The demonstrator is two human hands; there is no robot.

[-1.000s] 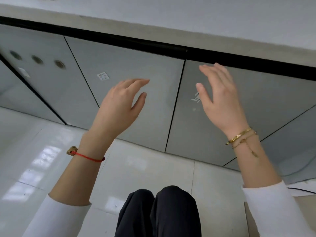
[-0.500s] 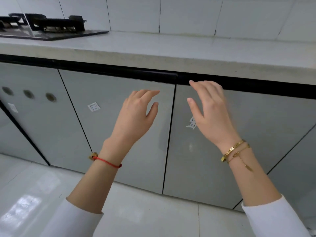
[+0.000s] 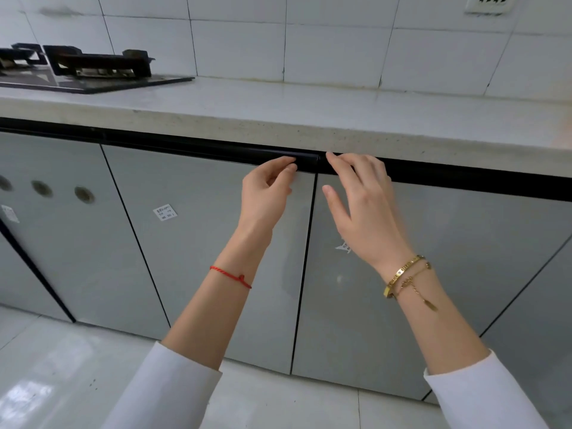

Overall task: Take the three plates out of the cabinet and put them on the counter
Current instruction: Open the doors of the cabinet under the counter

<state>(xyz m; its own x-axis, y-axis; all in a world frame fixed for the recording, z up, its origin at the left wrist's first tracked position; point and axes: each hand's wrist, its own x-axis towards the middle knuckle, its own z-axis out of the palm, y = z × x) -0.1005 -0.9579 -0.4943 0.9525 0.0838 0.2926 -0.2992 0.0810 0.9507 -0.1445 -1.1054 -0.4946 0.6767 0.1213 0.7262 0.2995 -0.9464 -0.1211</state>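
Both cabinet doors are closed (the plates are not visible). The left hand pinches the black handle strip at the door's top; the right hand, fingers relaxed, touches the strip under the counter.

Stove on counter far left, cabinet doors beneath.
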